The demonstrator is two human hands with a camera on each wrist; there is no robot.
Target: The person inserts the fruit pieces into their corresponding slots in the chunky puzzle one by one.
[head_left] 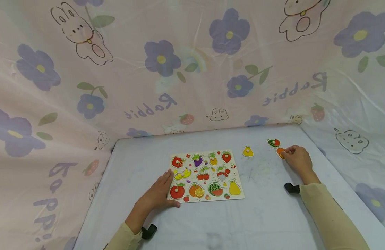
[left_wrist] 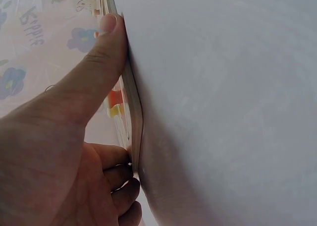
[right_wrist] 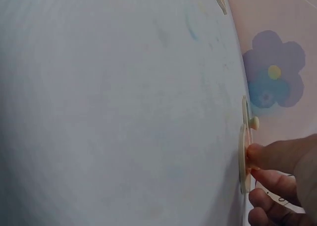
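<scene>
A wooden fruit puzzle board (head_left: pixel 192 167) lies on the table, bearing knobbed pieces such as an apple (head_left: pixel 177 191), grapes and bananas. Orange, watermelon and pear pictures in its front row show no knobs. My left hand (head_left: pixel 159 191) rests against the board's near left corner, thumb along the front edge and fingers at the left side; the left wrist view shows this board (left_wrist: pixel 134 119) edge-on. To the right of the board, my right hand (head_left: pixel 298 160) pinches an orange puzzle piece (head_left: pixel 280 153) between thumb and finger. In the right wrist view that piece (right_wrist: pixel 242 159) appears edge-on, at the table surface.
Just behind the orange piece lies a watermelon piece (head_left: pixel 273 142). A pear piece (head_left: pixel 248 151) sits between it and the board. The white-covered table (head_left: pixel 208 225) meets a hanging curtain (head_left: pixel 192 76) printed with flowers and rabbits at the back and sides.
</scene>
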